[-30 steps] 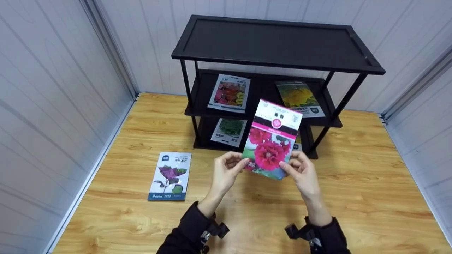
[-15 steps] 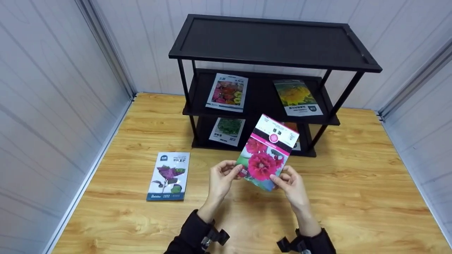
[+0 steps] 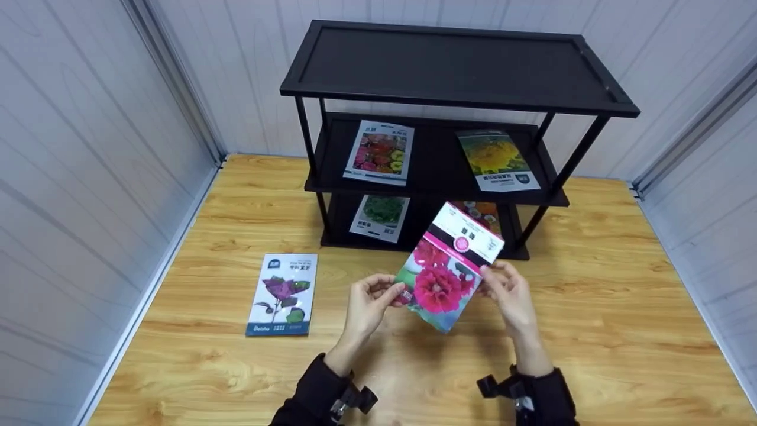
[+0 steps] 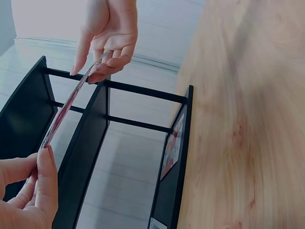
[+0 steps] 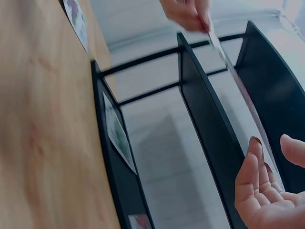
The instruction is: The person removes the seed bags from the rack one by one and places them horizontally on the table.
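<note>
A seed packet with a pink ruffled flower is held tilted above the table, in front of the black rack. My left hand pinches its left edge between thumb and fingers; the left wrist view shows this grip closely. At the packet's right edge is my right hand. In the right wrist view the fingers of this hand lie behind the packet, while its thumb stands off the surface. A second packet, printed with a purple-leaved plant, lies on the table at left.
The black three-level rack stands at the back. Its middle shelf bears a mixed-flower packet and a yellow-flower packet. On the bottom shelf lie a green-leaf packet and an orange-flower packet, partly hidden. White walls enclose the wooden table.
The pink-flower packet has come down toward me and tilted further clockwise. My right hand has shifted up along its right edge, and its thumb has come off the surface. My left hand keeps its pinch.
</note>
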